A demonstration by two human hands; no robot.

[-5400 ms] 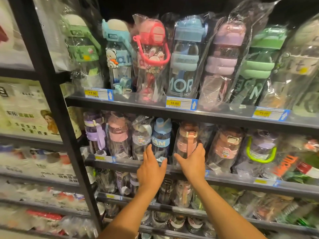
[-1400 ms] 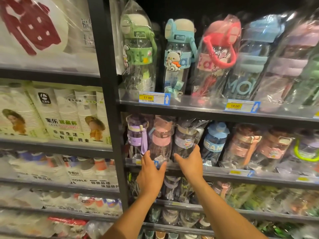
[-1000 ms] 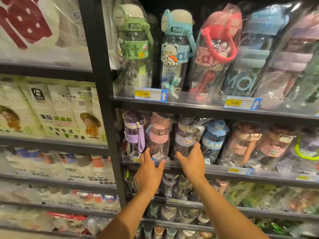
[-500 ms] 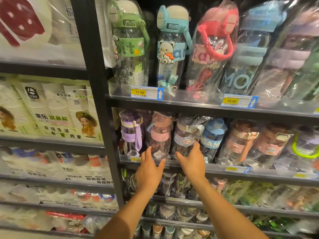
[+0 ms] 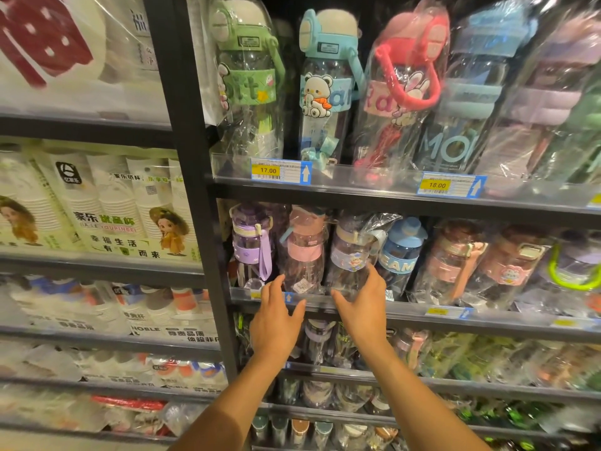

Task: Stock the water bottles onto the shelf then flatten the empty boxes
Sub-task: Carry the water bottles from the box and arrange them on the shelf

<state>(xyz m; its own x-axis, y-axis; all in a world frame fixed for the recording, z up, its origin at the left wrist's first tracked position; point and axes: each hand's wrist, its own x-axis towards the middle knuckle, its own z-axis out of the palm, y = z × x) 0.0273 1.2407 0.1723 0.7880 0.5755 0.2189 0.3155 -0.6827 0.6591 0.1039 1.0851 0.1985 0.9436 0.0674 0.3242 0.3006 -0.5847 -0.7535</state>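
Plastic-wrapped water bottles stand in a row on the middle shelf. From the left they are a purple bottle, a pink bottle, a cream-banded bottle and a blue bottle. My left hand reaches up with straight fingers, its tips at the shelf rail just left of the pink bottle's base. My right hand has straight fingers touching the lower right side of the cream-banded bottle. Both thumbs point inward. Neither hand grips anything.
Taller wrapped bottles, green, blue bear and red-handled, fill the shelf above. More bottles crowd the shelves below. A black upright post divides this bay from paper-cup packs at left.
Since the earliest frame both hands have shifted left along the row, from around the blue bottle to the pink and cream-banded ones. In the last second they barely moved.
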